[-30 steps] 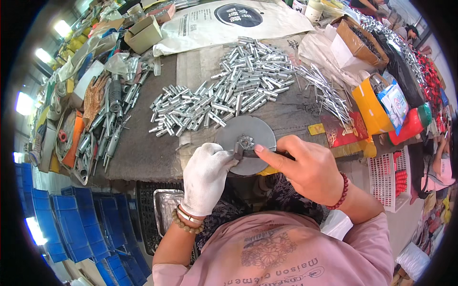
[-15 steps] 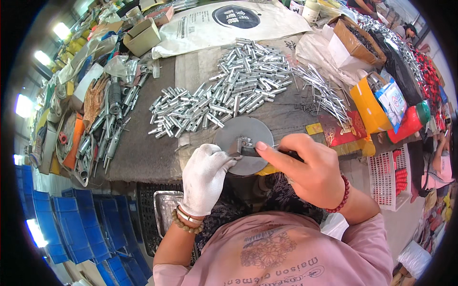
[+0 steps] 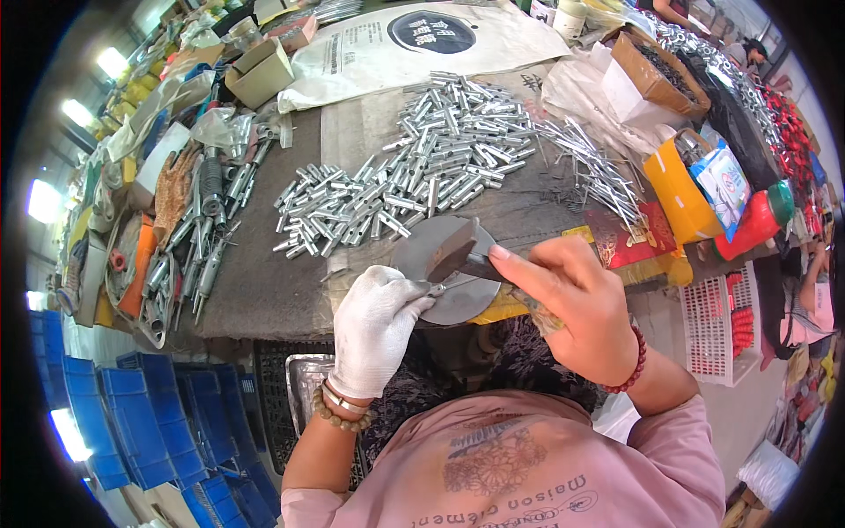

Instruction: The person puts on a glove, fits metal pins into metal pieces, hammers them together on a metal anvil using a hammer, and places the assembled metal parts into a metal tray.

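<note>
A white knit glove covers my left hand [image 3: 374,324], closed at the near left rim of a round grey metal disc [image 3: 471,301]. Between its thumb and forefinger pokes the bright end of a small metal piece [image 3: 437,289]; the rest is hidden by the glove. My bare right hand [image 3: 576,295] grips a hammer [image 3: 453,250] by its dark handle. The hammer's blocky head hangs over the disc, apart from the left fingertips. Just beyond the disc spreads a heap of short silvery metal tubes [image 3: 422,172].
Thin metal rods [image 3: 600,172] lie right of the tubes, near a red packet [image 3: 635,236] and a cut yellow jug [image 3: 682,189]. Larger metal parts [image 3: 207,238] crowd the table's left side. Blue bins [image 3: 145,414] stand low at left, a white basket [image 3: 713,334] at right.
The hammer has risen off the spot by my left fingertips, its head now tilted up over the disc. My right hand has shifted slightly right; the left stays almost in place.
</note>
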Motion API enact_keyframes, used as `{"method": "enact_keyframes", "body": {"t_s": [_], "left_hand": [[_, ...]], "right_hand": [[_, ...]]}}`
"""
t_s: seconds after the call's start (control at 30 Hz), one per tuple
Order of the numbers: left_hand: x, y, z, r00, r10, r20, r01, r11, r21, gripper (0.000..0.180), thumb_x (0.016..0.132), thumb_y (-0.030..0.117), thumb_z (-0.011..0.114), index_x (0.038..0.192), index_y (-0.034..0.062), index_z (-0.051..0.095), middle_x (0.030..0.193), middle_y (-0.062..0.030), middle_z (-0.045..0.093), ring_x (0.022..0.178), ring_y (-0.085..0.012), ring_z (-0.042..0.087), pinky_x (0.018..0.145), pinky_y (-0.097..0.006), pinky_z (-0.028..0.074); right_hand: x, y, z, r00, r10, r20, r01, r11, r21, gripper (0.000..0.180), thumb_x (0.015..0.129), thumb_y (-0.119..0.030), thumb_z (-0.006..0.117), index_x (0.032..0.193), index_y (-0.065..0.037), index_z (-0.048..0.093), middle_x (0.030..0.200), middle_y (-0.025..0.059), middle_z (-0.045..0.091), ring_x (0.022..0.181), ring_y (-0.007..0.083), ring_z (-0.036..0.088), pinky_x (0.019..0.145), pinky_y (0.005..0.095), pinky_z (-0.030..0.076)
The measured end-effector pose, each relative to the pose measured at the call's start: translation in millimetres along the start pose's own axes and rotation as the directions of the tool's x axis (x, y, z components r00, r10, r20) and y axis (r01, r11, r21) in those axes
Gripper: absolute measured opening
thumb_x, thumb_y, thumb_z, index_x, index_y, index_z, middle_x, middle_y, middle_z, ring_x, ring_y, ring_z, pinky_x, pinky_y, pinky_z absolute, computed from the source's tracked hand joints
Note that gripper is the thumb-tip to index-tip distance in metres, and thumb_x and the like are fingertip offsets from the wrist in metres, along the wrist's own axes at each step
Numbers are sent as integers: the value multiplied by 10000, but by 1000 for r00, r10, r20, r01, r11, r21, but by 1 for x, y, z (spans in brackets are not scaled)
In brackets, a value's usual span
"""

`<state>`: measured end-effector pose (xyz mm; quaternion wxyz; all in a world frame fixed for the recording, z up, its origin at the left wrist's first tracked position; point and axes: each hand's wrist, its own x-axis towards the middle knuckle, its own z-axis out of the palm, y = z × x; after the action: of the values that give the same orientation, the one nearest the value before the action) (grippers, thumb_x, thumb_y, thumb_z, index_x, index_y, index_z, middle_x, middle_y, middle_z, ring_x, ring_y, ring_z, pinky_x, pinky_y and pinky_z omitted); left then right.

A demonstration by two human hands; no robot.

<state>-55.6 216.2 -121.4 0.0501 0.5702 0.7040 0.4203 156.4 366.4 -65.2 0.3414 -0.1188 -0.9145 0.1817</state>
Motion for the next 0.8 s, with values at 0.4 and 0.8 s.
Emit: {"method": "enact_keyframes", "body": {"t_s": [0.4,0.8], "left_hand": [[1,1,0,1000,2,11,-3,997,82,256,797,6,840,1046,55,809,895,-96,659,884,-280,674,790,-376,550],[2,2,-4,993,87,77,-99,978,184,294,828,59,825,1116,121,828,909,-77,666,851,-268,679,765,-367,554]], "right_hand": [[1,18,14,986,131,105,-142,983,114,602,820,54,659,1395,-119,688,1057,130,599,868,349,673,741,423,568],[4,37,26,977,43,209,-38,999,-30,374,797,20,681,1148,-109,706,1042,96,615,1025,316,615,902,443,507]]}}
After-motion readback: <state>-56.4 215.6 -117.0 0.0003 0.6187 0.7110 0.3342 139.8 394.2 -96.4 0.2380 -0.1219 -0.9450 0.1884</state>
